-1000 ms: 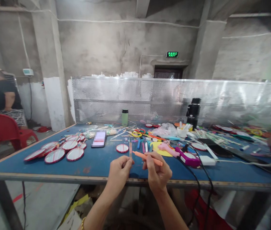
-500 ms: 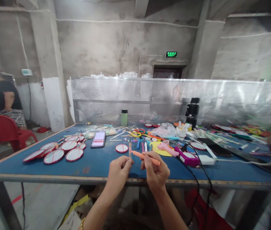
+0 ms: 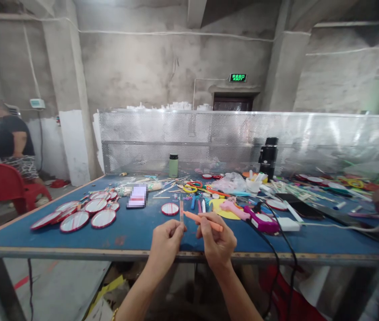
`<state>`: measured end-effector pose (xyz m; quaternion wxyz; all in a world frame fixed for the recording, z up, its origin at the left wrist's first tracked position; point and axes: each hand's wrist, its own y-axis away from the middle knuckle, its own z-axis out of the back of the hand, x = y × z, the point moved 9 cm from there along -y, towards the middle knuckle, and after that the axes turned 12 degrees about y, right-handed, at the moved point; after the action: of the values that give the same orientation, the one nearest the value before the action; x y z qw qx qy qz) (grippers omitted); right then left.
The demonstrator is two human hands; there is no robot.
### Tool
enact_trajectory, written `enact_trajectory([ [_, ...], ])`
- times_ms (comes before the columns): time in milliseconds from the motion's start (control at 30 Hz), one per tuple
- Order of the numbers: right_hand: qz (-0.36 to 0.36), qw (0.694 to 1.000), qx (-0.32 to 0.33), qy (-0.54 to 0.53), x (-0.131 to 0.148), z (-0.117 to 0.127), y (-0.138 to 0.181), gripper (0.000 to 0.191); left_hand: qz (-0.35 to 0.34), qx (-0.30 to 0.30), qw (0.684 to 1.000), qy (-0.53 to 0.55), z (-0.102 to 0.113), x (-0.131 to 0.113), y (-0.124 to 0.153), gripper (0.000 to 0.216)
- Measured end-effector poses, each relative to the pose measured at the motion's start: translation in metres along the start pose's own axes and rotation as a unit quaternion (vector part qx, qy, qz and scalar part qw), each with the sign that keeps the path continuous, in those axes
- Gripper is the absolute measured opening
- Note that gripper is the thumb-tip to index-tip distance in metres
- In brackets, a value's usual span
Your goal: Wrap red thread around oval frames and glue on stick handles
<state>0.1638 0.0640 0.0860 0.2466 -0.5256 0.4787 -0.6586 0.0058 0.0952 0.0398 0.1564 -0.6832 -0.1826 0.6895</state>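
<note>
My left hand (image 3: 166, 240) pinches the lower end of a thin flat stick (image 3: 181, 206), which it holds upright above the table's front part. Part of the stick's face looks orange. In my right hand (image 3: 220, 244) is an orange marker (image 3: 213, 224), gripped like a pen and pointing left. Its tip is at the stick, just above my left fingertips; whether it touches I cannot tell. Just beyond my left hand lies a round white disc (image 3: 169, 208) with a red rim and red streaks. Several loose markers (image 3: 203, 205) lie beyond my right hand.
More red-rimmed white discs (image 3: 74, 221) are piled at the left, near a phone (image 3: 137, 196). A purple-and-pink tool (image 3: 263, 220) with black cables lies right. Behind stand a green bottle (image 3: 173, 167) and a black flask (image 3: 268, 159). A person (image 3: 11, 138) is far left.
The view has shifted slightly. Both hands keep nearly the same pose, with the marker still at the stick. At the far left the person has shifted slightly to the right.
</note>
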Motion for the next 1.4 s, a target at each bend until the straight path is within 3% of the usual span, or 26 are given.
enact_trajectory([
  [133,-0.014,0.999,-0.035,-0.005,-0.0037,0.0064,0.0008,0.012,-0.003,-0.002,1.000,-0.006,0.0001,0.0001,-0.0008,0.030],
  [333,0.005,1.000,0.010,-0.001,-0.0006,-0.0015,-0.0010,0.014,-0.009,0.000,1.000,-0.013,-0.0002,0.0001,-0.0005,0.031],
  [533,-0.022,0.999,-0.028,0.007,-0.0061,0.0050,0.0008,0.012,-0.005,-0.001,1.000,-0.007,0.0002,0.0013,0.0006,0.032],
  [733,-0.012,1.000,0.004,0.001,-0.0045,-0.0009,-0.0005,0.014,-0.006,0.000,1.000,-0.008,-0.0003,-0.0026,0.0008,0.032],
  [933,-0.022,0.999,-0.021,-0.013,-0.0081,0.0028,0.0002,0.013,-0.006,-0.006,1.000,-0.015,0.0003,-0.0049,0.0013,0.031],
  [1133,0.005,1.000,0.011,0.000,-0.0023,-0.0028,-0.0010,0.014,-0.001,0.001,1.000,-0.013,-0.0004,-0.0038,0.0005,0.031],
  [1300,-0.013,1.000,-0.024,-0.008,-0.0046,0.0032,-0.0010,0.013,0.001,-0.004,1.000,-0.009,0.0007,-0.0026,0.0010,0.031],
  [1400,-0.012,1.000,-0.012,-0.014,-0.0040,0.0019,-0.0007,0.014,0.004,-0.004,1.000,-0.006,0.0002,-0.0026,0.0021,0.030],
])
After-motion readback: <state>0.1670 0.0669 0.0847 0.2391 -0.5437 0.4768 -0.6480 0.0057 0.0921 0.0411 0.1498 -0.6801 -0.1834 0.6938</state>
